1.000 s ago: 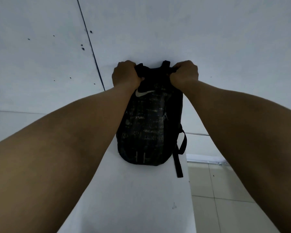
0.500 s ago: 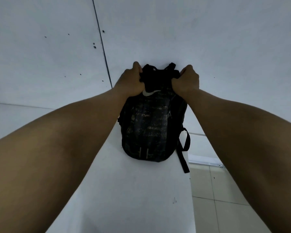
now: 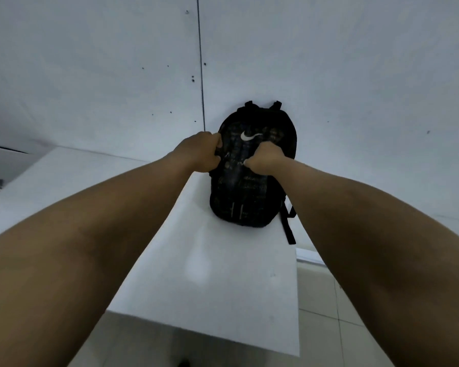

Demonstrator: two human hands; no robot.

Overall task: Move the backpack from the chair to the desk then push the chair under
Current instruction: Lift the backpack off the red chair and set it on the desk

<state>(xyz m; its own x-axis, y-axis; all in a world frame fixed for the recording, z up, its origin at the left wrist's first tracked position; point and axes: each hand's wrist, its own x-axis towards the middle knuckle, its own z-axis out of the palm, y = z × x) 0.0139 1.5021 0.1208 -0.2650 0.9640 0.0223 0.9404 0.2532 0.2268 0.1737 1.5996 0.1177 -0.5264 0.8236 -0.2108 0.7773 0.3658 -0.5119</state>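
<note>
The black backpack [image 3: 249,200] with a white swoosh logo stands upright on the white desk [image 3: 223,287], its back against the wall. My left hand [image 3: 200,152] curls its fingers around the pack's left edge at mid height. My right hand [image 3: 266,160] is fisted on the front fabric just below the logo. Both arms reach straight out over the desk. The chair is out of view.
A black strap [image 3: 289,229] hangs off the desk's right edge beside the pack. The pale wall [image 3: 329,75] with a vertical seam rises behind. Tiled floor [image 3: 329,313] lies to the right of and below the desk's front edge.
Both hands have slid down from the backpack's top to its middle. The view has pulled back, so the desk's front edge now shows. The pack stands on the desk against the wall.
</note>
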